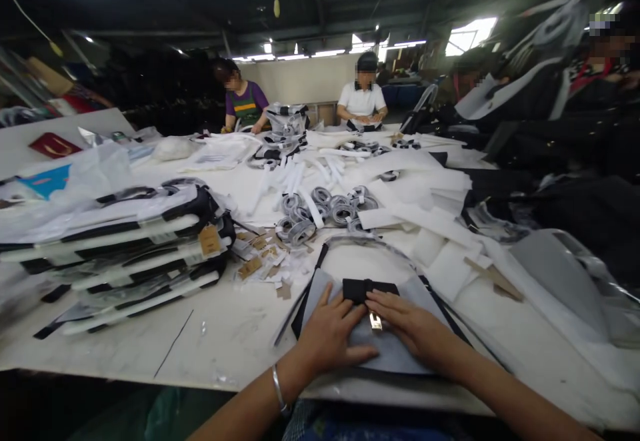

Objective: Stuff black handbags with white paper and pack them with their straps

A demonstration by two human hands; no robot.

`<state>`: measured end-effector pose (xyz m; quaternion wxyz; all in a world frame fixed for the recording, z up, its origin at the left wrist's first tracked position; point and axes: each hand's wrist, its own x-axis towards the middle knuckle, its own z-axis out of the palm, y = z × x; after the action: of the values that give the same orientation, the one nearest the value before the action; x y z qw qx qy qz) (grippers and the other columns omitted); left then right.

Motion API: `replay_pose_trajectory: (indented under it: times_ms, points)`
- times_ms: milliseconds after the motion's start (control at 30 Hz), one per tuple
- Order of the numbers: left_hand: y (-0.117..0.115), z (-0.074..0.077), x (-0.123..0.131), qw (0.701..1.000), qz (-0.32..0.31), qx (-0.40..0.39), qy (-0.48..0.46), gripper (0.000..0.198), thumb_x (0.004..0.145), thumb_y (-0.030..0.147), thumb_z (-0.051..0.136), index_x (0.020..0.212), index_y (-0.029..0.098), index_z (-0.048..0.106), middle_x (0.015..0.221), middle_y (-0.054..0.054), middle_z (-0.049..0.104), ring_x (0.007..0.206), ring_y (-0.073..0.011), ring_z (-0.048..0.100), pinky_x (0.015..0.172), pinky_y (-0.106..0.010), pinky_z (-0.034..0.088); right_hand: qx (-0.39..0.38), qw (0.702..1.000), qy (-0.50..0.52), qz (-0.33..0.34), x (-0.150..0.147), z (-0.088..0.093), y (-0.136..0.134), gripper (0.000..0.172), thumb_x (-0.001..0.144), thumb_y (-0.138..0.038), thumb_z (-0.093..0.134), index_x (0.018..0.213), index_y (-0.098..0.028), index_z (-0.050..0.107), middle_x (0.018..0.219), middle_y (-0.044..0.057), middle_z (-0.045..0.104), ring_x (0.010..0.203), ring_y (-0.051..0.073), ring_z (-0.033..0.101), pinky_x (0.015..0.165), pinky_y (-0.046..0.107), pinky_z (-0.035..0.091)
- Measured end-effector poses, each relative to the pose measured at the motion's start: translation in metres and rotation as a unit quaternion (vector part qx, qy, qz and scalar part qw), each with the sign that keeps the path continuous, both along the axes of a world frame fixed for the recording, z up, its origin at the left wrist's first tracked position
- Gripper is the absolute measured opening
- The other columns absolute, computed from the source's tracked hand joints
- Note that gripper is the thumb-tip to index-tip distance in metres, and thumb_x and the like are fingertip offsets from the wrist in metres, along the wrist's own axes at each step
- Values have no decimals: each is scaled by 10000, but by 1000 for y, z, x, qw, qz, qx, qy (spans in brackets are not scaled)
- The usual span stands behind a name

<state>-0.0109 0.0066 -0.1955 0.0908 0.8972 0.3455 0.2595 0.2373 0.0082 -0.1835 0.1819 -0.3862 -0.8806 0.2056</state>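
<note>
A black handbag lies flat before me at the table's front edge, its face covered by a grey-white protective sheet [320, 289]. Its handle [370, 240], wrapped in clear film, arcs away from me. Across the upper middle runs a black flap [356, 289], with a gold metal clasp [375, 322] just below it. My left hand [336, 331] lies on the sheet with fingers spread, fingertips at the flap's lower edge. My right hand [407, 318] rests flat with fingers stretched over the flap, right beside the clasp. Neither hand grips anything.
Stacked wrapped bags [125, 248] stand at the left. Cardboard tags [260, 254] and film-wrapped rings [320, 208] lie beyond the bag. White foam sheets [435, 254] spread to the right. Two co-workers, one in purple [245, 101] and one in white [363, 98], are across the table.
</note>
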Motion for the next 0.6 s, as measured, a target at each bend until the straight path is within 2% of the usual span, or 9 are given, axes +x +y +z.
replay_pose_trajectory:
  times_ms: [133, 300, 400, 533, 600]
  points:
    - [-7, -6, -4, 996, 12, 79, -48, 512, 899, 575, 597, 1196, 157, 608, 1090, -98, 719, 1050, -238, 662, 1146, -516, 349, 21, 999, -32, 11, -4, -5, -7, 461, 972, -189, 517, 1432, -215, 531, 1491, 109, 493, 1401, 253, 433, 1157, 459, 388]
    - [-12, -3, -10, 991, -81, 102, -12, 293, 960, 329, 596, 1231, 219, 593, 1048, -26, 730, 934, -154, 664, 935, -316, 509, 40, 998, -29, 33, -4, -5, -10, 430, 978, -209, 519, 1405, -246, 562, 1454, 108, 539, 1381, 262, 461, 1151, 491, 388]
    - [-11, 0, -10, 987, -127, 92, 19, 288, 988, 230, 543, 1274, 245, 575, 1099, -19, 719, 918, -147, 645, 815, -273, 514, 25, 998, -40, 36, -5, 1, -8, 394, 978, -226, 523, 1361, -266, 604, 1443, 90, 555, 1376, 271, 464, 1148, 510, 380]
    - [-5, 5, -6, 986, -149, 62, 42, 234, 1004, 232, 510, 1212, 238, 615, 1068, -17, 718, 900, -157, 632, 793, -285, 506, 30, 998, -36, 38, -6, 11, -2, 335, 960, -238, 561, 1277, -258, 668, 1395, 93, 598, 1334, 279, 496, 1112, 491, 408]
    - [-2, 6, -4, 986, -153, 48, 43, 213, 1003, 245, 511, 1179, 240, 633, 1066, -17, 718, 908, -158, 631, 795, -290, 504, 41, 998, -20, 41, -8, 15, 1, 284, 969, -227, 548, 1205, -244, 705, 1321, 103, 644, 1250, 264, 555, 1063, 459, 442]
